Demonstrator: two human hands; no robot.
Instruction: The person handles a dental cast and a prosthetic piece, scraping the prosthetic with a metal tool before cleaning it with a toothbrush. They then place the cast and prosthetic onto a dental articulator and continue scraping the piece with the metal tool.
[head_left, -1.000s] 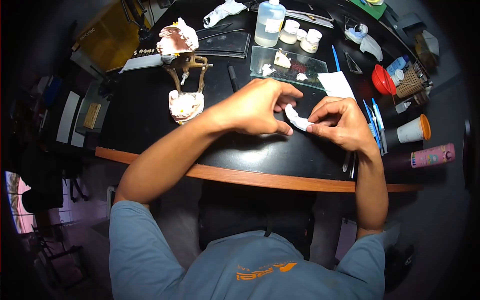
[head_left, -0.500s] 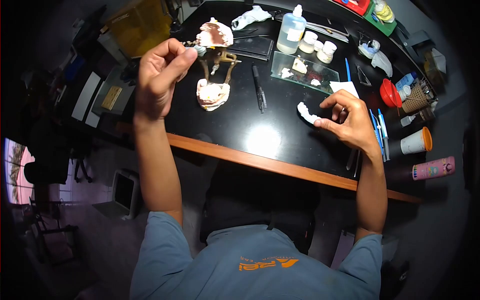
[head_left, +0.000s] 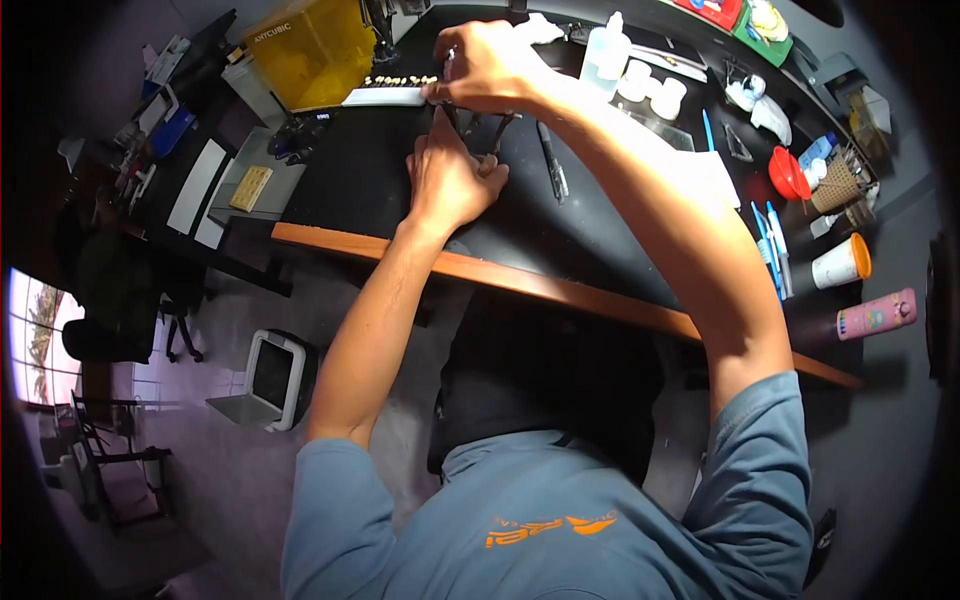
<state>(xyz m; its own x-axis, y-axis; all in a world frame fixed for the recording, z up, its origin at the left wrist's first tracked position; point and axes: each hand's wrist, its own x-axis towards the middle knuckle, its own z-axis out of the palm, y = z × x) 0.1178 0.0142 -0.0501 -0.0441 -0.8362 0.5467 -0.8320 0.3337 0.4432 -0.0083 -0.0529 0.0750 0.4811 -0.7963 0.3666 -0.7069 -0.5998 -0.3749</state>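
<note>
Both my hands are at the dental articulator [head_left: 508,127], and they hide most of its plaster jaw models. My left hand [head_left: 447,178] is wrapped around its lower part, thumb to the right and index finger pointing up. From the right, my right hand [head_left: 490,68] reaches across and grips the upper part with curled fingers. Part of the brass-coloured frame shows between the hands. A white strip [head_left: 385,97] with a row of small tooth-coloured pieces lies just left of my right fingertips. The white arch-shaped piece is out of sight.
A black pen [head_left: 553,165] lies right of the articulator. Behind my right forearm stand a clear bottle [head_left: 606,58] and white jars [head_left: 666,98]. A red bowl [head_left: 788,173], blue-handled tools [head_left: 776,250] and an orange-rimmed cup [head_left: 840,262] line the right side. An amber printer cover [head_left: 318,58] stands back left.
My right hand has moved from the table's right side, where it held the white arch-shaped piece, up and left to the articulator. My left hand has lowered onto the articulator. The view has shifted left.
</note>
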